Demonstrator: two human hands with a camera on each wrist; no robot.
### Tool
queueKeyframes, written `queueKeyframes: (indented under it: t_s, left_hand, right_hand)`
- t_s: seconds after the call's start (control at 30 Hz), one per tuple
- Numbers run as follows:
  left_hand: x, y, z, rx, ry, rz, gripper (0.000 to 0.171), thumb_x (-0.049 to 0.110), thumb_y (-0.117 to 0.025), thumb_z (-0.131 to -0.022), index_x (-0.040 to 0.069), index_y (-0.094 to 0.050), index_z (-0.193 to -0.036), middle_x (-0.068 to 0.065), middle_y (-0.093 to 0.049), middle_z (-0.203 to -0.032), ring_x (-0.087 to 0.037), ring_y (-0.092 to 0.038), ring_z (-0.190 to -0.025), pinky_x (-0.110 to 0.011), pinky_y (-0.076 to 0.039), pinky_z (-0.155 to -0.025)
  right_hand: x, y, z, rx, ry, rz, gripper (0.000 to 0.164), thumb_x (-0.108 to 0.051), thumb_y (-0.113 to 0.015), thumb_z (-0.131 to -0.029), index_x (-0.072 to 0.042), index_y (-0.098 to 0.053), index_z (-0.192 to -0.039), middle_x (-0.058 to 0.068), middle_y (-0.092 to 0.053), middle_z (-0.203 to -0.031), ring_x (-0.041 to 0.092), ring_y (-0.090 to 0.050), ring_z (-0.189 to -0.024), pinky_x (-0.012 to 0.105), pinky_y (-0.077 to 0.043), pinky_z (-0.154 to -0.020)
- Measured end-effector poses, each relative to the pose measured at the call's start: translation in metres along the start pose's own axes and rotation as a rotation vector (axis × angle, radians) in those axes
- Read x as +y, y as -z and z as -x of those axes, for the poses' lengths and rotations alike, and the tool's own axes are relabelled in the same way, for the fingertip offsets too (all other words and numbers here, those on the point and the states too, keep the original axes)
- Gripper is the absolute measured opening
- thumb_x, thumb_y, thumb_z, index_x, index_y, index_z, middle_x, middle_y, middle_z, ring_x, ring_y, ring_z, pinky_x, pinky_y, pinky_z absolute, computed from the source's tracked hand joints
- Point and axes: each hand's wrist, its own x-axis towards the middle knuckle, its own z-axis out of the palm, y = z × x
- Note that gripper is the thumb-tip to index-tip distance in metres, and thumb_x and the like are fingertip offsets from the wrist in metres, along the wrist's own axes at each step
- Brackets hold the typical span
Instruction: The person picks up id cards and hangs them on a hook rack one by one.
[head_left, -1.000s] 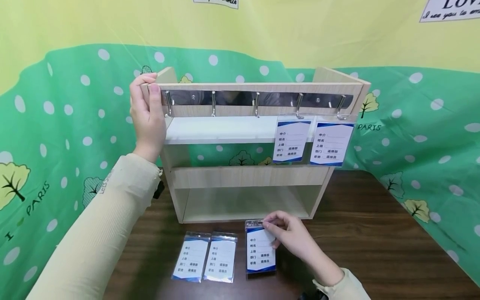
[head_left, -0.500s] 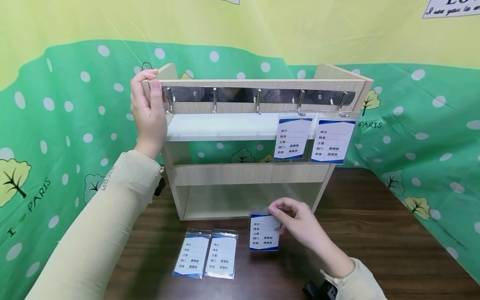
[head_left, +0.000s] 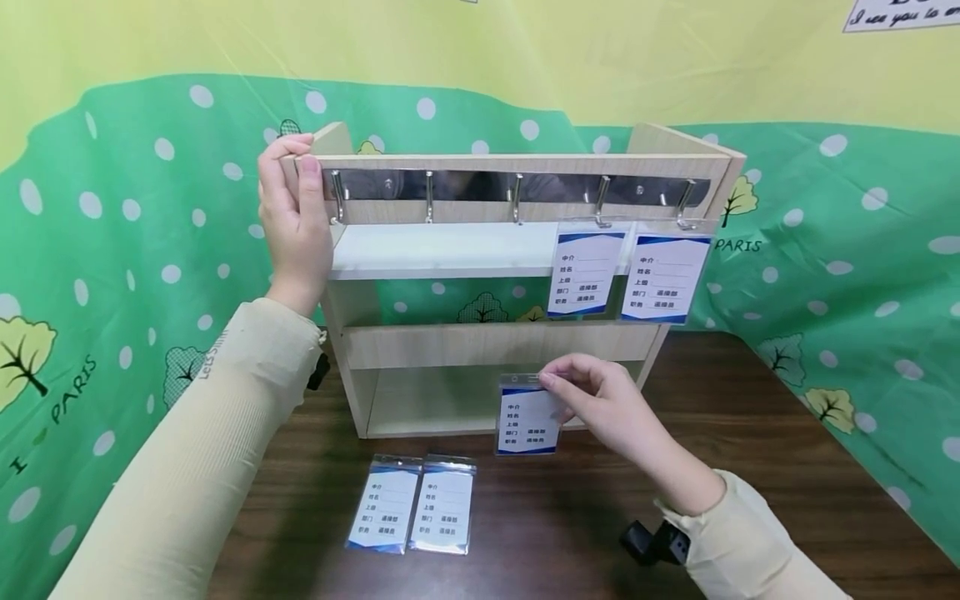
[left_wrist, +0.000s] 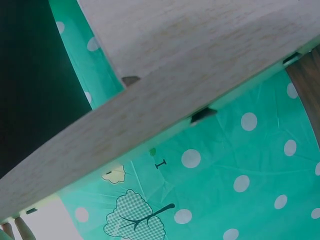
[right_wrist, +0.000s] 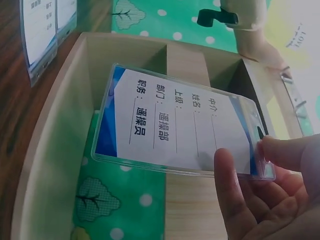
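Note:
My right hand (head_left: 603,404) pinches a clear-sleeved badge (head_left: 527,421) by its top edge, holding it upright above the table before the lower shelf. The right wrist view shows the badge (right_wrist: 175,125) with thumb and fingers at its slotted end. My left hand (head_left: 295,217) grips the upper left corner of a light wooden shelf unit (head_left: 495,346). Across the unit's top runs a metal hook rail (head_left: 472,187) with several hooks. One badge (head_left: 587,273) hangs from the second hook from the right, another badge (head_left: 666,279) from the rightmost hook.
Two more badges, a left one (head_left: 384,505) and a right one (head_left: 444,505), lie side by side on the dark wooden table (head_left: 540,533). A green and yellow printed cloth (head_left: 840,208) covers the wall behind and at the sides.
My right hand has lifted the badge from the table and raised it in front of the lower shelf. The left hand keeps its grip on the shelf unit's corner.

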Motion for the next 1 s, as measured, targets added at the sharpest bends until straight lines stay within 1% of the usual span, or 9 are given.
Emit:
queueKeyframes:
  t_s: [0.23, 0.4, 0.57, 0.77, 1.0]
  left_hand:
    - [-0.001, 0.0, 0.0, -0.012, -0.002, -0.004, 0.023, 0.024, -0.043, -0.103, 0.015, -0.053, -0.121, 0.001, -0.056, -0.134, -0.01, -0.051, -0.114, -0.024, -0.042, -0.095]
    - [0.0, 0.001, 0.0, -0.002, -0.005, -0.014, 0.022, 0.024, -0.043, -0.103, 0.016, -0.053, -0.121, 0.001, -0.056, -0.133, -0.01, -0.05, -0.115, -0.024, -0.041, -0.095]
    - [0.0, 0.002, 0.0, -0.004, -0.004, -0.023, 0.023, 0.026, -0.043, -0.103, 0.016, -0.053, -0.122, 0.003, -0.056, -0.134, -0.009, -0.05, -0.114, -0.024, -0.041, -0.095]
    - [-0.001, 0.002, 0.001, -0.002, -0.007, -0.021, 0.024, 0.026, -0.043, -0.103, 0.015, -0.053, -0.122, 0.002, -0.056, -0.134, -0.009, -0.05, -0.115, -0.025, -0.041, -0.096]
    - [0.0, 0.002, 0.0, 0.008, -0.015, -0.022, 0.023, 0.025, -0.044, -0.102, 0.015, -0.054, -0.121, 0.002, -0.057, -0.134, -0.01, -0.051, -0.115, -0.024, -0.041, -0.097]
  right_hand:
    - [-0.013, 0.008, -0.007, -0.01, 0.038, 0.026, 0.019, -0.017, -0.062, -0.098, -0.002, -0.068, -0.108, 0.014, -0.072, -0.101, 0.019, -0.066, -0.078, 0.029, -0.059, -0.067]
    - [-0.025, 0.014, -0.013, -0.022, 0.085, 0.048, 0.018, -0.015, -0.062, -0.098, -0.001, -0.068, -0.107, 0.014, -0.072, -0.099, 0.018, -0.066, -0.074, 0.03, -0.059, -0.065]
    - [-0.036, 0.022, -0.017, -0.027, 0.09, 0.057, 0.018, -0.014, -0.062, -0.098, 0.0, -0.068, -0.106, 0.015, -0.072, -0.095, 0.017, -0.066, -0.07, 0.031, -0.058, -0.065]
    - [-0.05, 0.03, -0.02, -0.025, 0.118, 0.047, 0.021, -0.014, -0.061, -0.098, 0.003, -0.068, -0.108, 0.017, -0.072, -0.099, 0.013, -0.067, -0.07, 0.031, -0.058, -0.065]
    - [-0.062, 0.039, -0.025, -0.029, 0.083, 0.034, 0.023, -0.015, -0.058, -0.1, 0.003, -0.066, -0.113, 0.017, -0.072, -0.101, 0.014, -0.068, -0.069, 0.03, -0.058, -0.067]
